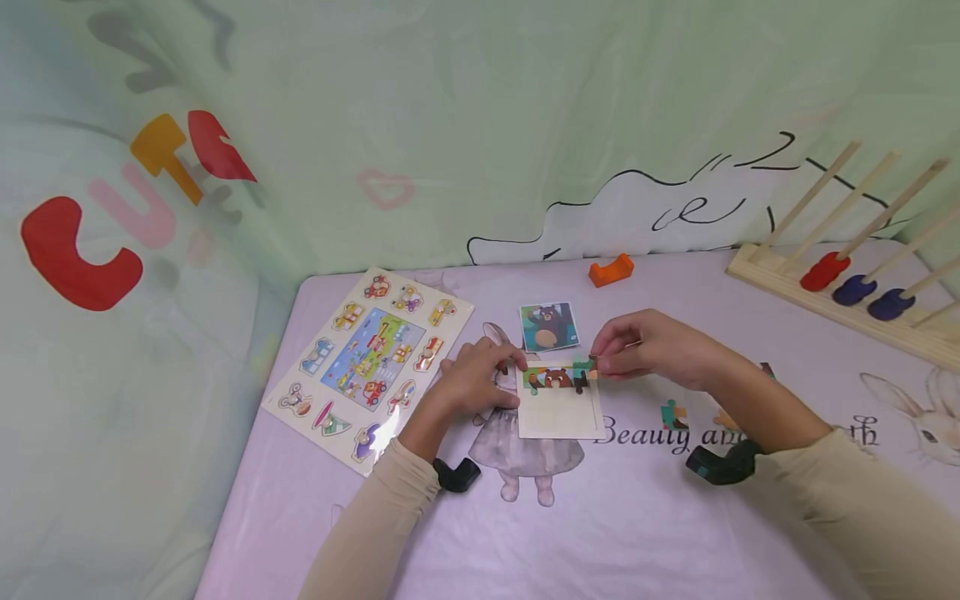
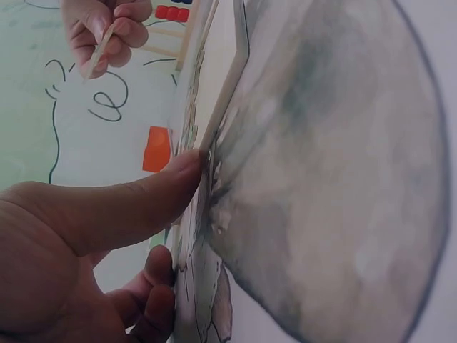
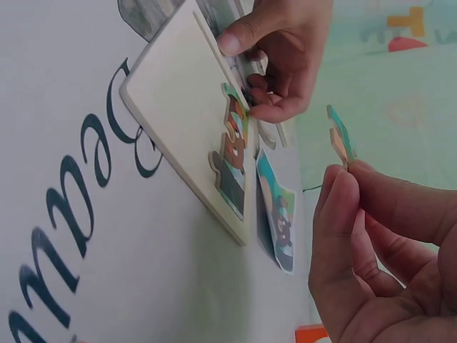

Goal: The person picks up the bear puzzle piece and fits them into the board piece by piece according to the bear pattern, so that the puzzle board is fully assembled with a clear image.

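Observation:
A small wooden puzzle board (image 1: 558, 418) lies on the table, with joined bear puzzle pieces (image 3: 232, 153) along its far side. My left hand (image 1: 476, 382) rests at its left side, the straight thumb touching the edge and the index finger at the far corner. Between thumb and fingers, my right hand (image 1: 651, 348) pinches a green and tan puzzle piece (image 3: 342, 137), raised above the board's far right corner. Just behind the board is a bear picture card (image 1: 550, 327). Loose puzzle pieces (image 1: 672, 415) lie to the right, partly hidden by my right forearm.
At the left lies a larger vehicle peg puzzle (image 1: 375, 358). An orange curved block (image 1: 611, 271) sits near the back edge. To the far right, a wooden stand (image 1: 817, 302) has upright rods with red and blue beads.

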`<state>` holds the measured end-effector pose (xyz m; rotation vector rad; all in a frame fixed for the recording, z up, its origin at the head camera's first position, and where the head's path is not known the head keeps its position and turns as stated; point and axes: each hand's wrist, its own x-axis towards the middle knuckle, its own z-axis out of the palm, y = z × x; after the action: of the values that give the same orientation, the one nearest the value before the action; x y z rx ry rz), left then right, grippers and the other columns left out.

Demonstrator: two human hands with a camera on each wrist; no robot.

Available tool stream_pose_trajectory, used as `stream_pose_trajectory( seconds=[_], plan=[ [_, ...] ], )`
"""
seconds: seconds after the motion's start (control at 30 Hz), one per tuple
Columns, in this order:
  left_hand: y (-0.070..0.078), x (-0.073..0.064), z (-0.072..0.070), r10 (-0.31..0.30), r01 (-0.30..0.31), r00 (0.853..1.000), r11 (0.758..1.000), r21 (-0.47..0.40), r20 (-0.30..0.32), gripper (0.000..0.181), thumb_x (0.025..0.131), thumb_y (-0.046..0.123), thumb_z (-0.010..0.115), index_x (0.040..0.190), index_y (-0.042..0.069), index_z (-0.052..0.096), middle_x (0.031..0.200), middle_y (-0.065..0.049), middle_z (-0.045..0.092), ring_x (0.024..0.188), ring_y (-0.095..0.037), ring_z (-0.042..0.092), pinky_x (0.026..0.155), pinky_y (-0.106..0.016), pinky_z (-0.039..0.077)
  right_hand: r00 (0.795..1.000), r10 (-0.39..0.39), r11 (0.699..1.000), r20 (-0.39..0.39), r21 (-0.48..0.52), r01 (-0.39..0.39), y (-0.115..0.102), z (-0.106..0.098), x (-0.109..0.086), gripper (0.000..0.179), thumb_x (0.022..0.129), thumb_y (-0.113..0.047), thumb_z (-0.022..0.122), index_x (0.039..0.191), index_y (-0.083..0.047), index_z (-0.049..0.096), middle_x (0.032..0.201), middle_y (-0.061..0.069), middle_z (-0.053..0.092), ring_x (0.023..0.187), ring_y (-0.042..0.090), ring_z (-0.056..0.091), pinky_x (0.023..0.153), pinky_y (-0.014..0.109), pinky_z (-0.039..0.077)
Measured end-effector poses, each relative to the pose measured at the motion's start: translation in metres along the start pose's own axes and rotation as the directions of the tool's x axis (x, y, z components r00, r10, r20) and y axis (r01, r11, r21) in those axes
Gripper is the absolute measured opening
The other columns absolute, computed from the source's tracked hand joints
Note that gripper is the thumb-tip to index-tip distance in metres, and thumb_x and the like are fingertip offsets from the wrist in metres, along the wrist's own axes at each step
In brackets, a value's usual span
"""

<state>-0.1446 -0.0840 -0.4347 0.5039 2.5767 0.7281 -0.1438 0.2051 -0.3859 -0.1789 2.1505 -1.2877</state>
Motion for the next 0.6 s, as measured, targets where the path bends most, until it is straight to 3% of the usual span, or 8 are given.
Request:
stream_pose_trajectory(
  seconds=[0.23,0.6],
  plan=[
    [-0.001,0.0,-0.002,0.01,-0.011,1.0,1.0,0.018,0.027,0.054,0.074,0.028,0.092,0.119,0.035,0.064,0.118,0.001,0.056,0.113,-0.025,0.046,0.097,-0.058,0.032,1.0,-0.002,1.0,0.028,0.007,0.002,0.001,0.012,0.008,0.024,0.092,-0.01,0.073,0.112,0.002,0.066,0.097,0.009,0.067,0.089,0.023,0.065,0.084,0.031,0.059],
    [-0.001,0.0,-0.003,0.013,-0.014,0.999,1.0,0.018,0.034,0.056,0.073,0.029,0.092,0.12,0.035,0.063,0.116,0.001,0.055,0.111,-0.024,0.046,0.096,-0.058,0.032,0.998,-0.012,0.999,0.055,0.042,0.01,0.005,0.031,0.021,0.023,0.09,-0.01,0.073,0.109,0.001,0.068,0.094,0.01,0.069,0.088,0.024,0.066,0.081,0.028,0.058]
  ],
)
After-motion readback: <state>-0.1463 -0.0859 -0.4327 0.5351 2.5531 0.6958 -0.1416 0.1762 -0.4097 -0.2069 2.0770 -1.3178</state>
